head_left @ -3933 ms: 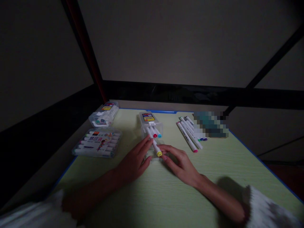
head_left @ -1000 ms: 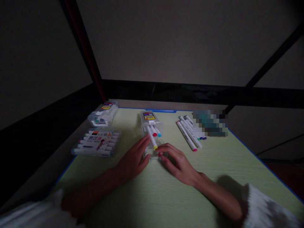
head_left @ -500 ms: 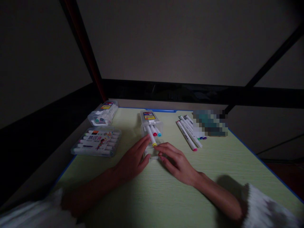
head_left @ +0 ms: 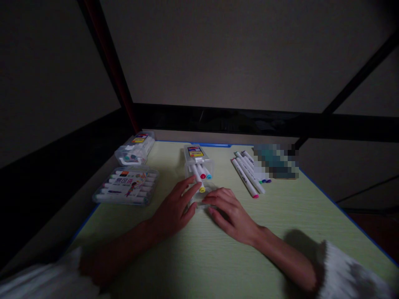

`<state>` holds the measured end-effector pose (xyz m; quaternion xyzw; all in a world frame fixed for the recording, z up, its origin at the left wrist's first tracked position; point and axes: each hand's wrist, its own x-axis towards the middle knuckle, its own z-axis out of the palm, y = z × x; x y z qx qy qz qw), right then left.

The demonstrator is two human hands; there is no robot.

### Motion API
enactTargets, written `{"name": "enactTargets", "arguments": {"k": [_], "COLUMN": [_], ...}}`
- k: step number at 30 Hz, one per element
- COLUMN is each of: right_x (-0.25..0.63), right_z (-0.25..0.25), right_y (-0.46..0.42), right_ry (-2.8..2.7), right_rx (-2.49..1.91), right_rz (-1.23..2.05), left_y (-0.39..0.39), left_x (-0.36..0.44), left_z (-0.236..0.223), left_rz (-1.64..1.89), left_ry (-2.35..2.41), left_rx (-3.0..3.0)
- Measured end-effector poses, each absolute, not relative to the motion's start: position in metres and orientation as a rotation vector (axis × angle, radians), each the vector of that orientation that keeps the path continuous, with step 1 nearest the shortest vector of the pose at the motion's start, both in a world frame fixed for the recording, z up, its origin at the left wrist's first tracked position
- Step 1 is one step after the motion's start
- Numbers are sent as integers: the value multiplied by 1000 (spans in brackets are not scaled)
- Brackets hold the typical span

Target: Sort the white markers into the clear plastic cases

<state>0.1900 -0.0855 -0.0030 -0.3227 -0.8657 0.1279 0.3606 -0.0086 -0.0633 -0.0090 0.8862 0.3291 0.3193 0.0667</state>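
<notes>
A clear plastic marker box (head_left: 198, 155) lies in the middle of the table, its flap (head_left: 197, 203) folded down towards me. White markers show at its mouth, among them a red-ended marker (head_left: 203, 176) and a blue-ended marker (head_left: 208, 176). One yellow-ended marker (head_left: 202, 187) sticks out further than these. My left hand (head_left: 176, 207) is open, its fingers spread, with fingertips against the side of the yellow-ended marker. My right hand (head_left: 232, 214) is open too, fingers bent and thumb apart, its fingertips over the flap's right side.
Several loose white markers (head_left: 246, 176) lie to the right, beside a pixelated flat object (head_left: 276, 162). At the left are a second clear marker box (head_left: 135, 149) and a flat marker case (head_left: 124, 187). The pale green table (head_left: 199, 257) has a blue edge.
My right fingertips have drawn back from the end of the yellow-ended marker towards the flap. A left finger has shifted onto the marker, nearer its yellow end.
</notes>
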Motion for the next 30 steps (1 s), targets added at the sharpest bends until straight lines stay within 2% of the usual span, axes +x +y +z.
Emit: {"name": "enactTargets", "arguments": {"k": [30], "right_x": [188], "right_z": [-2], "right_y": [-85], "right_ry": [-2324], "right_rx": [-832], "right_rz": [322], "left_y": [-62], "left_x": [-4], "left_z": [-9], "left_rz": [860], "left_ry": [1010], "left_rx": [2751]}}
